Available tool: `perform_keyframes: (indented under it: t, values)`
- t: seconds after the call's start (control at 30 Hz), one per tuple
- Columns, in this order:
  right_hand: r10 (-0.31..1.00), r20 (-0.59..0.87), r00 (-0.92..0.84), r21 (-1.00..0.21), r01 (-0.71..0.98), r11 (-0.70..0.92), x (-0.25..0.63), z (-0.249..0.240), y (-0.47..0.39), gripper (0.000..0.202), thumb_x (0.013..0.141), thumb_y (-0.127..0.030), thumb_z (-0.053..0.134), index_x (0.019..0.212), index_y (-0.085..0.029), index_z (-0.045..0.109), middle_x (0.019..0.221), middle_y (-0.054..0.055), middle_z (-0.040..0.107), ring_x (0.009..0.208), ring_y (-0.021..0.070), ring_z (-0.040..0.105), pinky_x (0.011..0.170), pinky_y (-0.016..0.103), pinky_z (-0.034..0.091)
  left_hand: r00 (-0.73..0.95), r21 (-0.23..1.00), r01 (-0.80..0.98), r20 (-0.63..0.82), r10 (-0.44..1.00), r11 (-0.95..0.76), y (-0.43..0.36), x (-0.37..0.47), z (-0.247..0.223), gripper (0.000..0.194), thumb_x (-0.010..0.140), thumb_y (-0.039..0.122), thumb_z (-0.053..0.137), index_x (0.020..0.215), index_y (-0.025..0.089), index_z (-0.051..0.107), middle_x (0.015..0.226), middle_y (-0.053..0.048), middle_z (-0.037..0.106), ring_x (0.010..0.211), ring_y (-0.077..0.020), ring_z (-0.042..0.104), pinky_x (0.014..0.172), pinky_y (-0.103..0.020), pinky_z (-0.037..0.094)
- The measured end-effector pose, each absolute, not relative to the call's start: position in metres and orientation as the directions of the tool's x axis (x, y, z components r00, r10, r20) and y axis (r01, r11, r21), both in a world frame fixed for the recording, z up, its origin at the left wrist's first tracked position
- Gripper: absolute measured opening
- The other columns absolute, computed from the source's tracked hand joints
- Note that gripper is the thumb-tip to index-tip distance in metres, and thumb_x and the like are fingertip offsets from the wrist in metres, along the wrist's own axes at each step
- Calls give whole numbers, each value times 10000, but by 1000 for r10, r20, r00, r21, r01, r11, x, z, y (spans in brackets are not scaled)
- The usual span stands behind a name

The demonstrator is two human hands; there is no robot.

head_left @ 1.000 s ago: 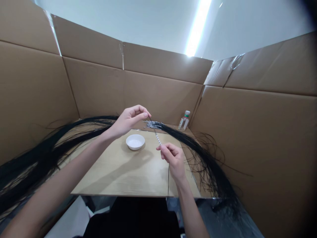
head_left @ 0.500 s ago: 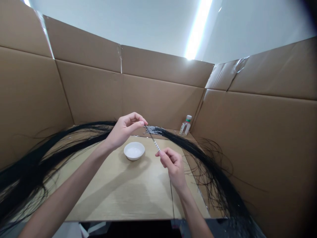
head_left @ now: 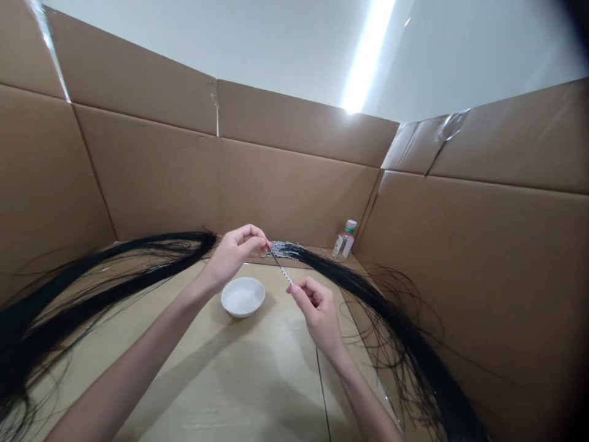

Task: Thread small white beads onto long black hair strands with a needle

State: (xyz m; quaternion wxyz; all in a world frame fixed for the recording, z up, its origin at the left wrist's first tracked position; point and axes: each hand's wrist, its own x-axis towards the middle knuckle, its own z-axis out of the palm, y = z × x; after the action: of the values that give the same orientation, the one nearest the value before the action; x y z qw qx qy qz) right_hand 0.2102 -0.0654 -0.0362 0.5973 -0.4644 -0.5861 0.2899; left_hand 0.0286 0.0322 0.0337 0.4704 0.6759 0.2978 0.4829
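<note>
A thin black strand (head_left: 275, 256) with a white-and-black beaded stretch (head_left: 286, 275) runs slanting between my two hands. My left hand (head_left: 234, 253) is closed, pinching the upper end between thumb and fingertips. Below and to the right, my right hand (head_left: 317, 312) pinches the lower end of the beaded stretch between thumb and forefinger. From under the right hand a dark strand (head_left: 323, 387) trails down to the bottom of the view. Behind the fingertips lies a cluster of similar beaded strands (head_left: 285, 249), partly covered by my left hand.
A white bowl (head_left: 243, 297) with whitish contents stands on the pale table (head_left: 257, 380). Long black strand bundles spread left (head_left: 115, 279) and right (head_left: 368, 288). A clear bottle with a white cap (head_left: 344, 240) stands in the back right corner. Cardboard walls (head_left: 294, 184) surround the table.
My left hand has come slightly closer to my right hand, shortening the strand between them. The view has shifted a little, so the bowl sits lower in it. Both hands keep their pinch.
</note>
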Motion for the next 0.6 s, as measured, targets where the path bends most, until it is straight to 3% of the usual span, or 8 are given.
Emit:
perform_keyframes:
  t: [0.17, 0.3, 0.4, 0.6]
  values:
    - [905, 409, 113, -903, 195, 384, 212, -41, -54, 316, 913, -460, 667, 804, -173, 739, 631, -5, 521, 555, 125, 354, 500, 263, 245, 361, 935, -78, 349, 865, -345, 42, 27, 27, 165, 830, 356, 665, 787, 212, 598, 854, -26, 699, 807, -183, 674, 813, -348, 570]
    - [920, 375, 115, -920, 167, 354, 213, -47, -50, 358, 908, -506, 662, 819, -171, 749, 551, -48, 389, 507, 106, 252, 473, 262, 182, 384, 938, -62, 338, 859, -342, 49, 25, 19, 181, 846, 379, 690, 819, 212, 622, 866, -32, 706, 817, -187, 673, 808, -339, 566]
    - [925, 354, 140, -931, 149, 334, 213, -49, -49, 366, 907, -519, 658, 827, -172, 741, 526, -73, 294, 491, 102, 201, 459, 263, 145, 386, 940, -63, 334, 860, -337, 56, 23, 15, 251, 884, 460, 670, 853, 213, 635, 941, -55, 723, 887, -205, 689, 835, -345, 567]
    - [923, 334, 190, -941, 127, 314, 215, -53, -53, 355, 918, -497, 648, 919, -156, 746, 534, -86, 260, 483, 97, 178, 447, 259, 124, 441, 927, -45, 353, 825, -372, 62, 19, 9, 386, 961, 591, 551, 961, 225, 673, 1039, -74, 746, 930, -221, 708, 846, -352, 555]
